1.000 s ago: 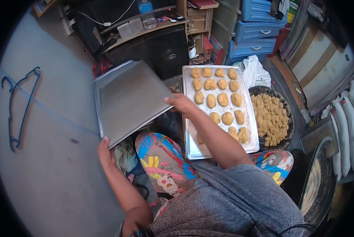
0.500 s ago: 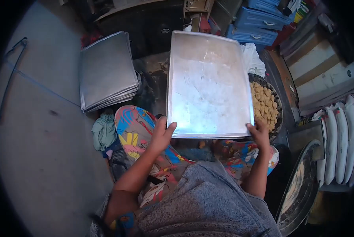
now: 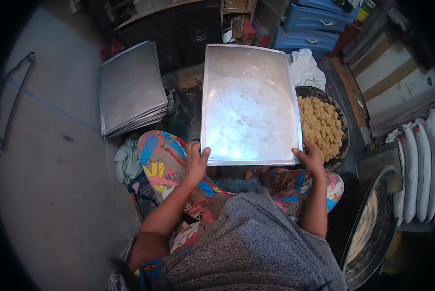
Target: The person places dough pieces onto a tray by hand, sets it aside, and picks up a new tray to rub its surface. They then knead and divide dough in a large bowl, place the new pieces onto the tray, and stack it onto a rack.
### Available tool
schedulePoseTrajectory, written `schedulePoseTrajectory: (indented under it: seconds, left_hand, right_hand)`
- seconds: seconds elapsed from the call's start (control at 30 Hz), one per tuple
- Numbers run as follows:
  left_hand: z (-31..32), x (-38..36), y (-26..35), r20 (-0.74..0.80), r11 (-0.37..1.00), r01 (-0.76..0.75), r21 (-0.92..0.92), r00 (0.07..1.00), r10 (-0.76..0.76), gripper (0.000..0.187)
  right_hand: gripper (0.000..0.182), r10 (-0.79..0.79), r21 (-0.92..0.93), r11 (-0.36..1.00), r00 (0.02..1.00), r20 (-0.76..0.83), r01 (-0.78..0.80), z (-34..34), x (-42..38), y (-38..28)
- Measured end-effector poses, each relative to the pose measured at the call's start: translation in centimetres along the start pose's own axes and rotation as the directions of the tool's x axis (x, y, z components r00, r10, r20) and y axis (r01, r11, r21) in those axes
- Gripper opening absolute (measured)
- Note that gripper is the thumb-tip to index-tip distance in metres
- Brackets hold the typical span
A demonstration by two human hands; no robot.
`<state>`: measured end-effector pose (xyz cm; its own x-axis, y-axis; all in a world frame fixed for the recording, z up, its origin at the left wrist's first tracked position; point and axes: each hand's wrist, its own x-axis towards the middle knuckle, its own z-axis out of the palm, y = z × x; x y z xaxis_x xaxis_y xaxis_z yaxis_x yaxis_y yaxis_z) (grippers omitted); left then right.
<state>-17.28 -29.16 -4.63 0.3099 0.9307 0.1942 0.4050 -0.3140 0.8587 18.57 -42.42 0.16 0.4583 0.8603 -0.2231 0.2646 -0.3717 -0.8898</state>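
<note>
A shiny metal baking tray [image 3: 249, 106] is held up in front of me, its far end tipped away. My left hand [image 3: 196, 162] grips its near left corner, thumb on the rim and fingers mostly hidden at the side. At the near right corner my right hand [image 3: 311, 157] pinches the rim the same way. Partly behind the tray's right edge stands a round dark basin [image 3: 346, 123] with many lumps of tan dough [image 3: 323, 127]. To the left, a stack of similar metal trays [image 3: 132, 89] leans near the wall.
A white plastic bag [image 3: 307, 69] lies beyond the basin. Blue drawers [image 3: 312, 26] stand at the back right. On the right are a tilted round dark pan [image 3: 373, 237] and several long white packs [image 3: 414, 169]. Crumpled green cloth [image 3: 128, 162] sits by my left knee.
The held tray has shifted a little left in view, with both hands moving along with it. More of the dough basin shows at its right. The grip is unchanged.
</note>
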Motion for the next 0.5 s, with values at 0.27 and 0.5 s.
schedulePoseTrajectory:
  seconds: [0.27,0.5]
  left_hand:
    - [-1.5,2.3,-1.1,-0.034,0.994,-0.020,0.105,0.999,0.023,0.066]
    - [-7.8,10.9,23.3,-0.513,0.739,-0.672,0.049,0.618,0.596,0.059]
  right_hand:
    - [0.076,-0.329,-0.502,0.843,0.923,-0.198,0.193,-1.5,-0.1,-3.5]
    - [0.049,-0.785,-0.444,0.310,-0.037,-0.619,0.841,-3.5,-5.3,-28.0]
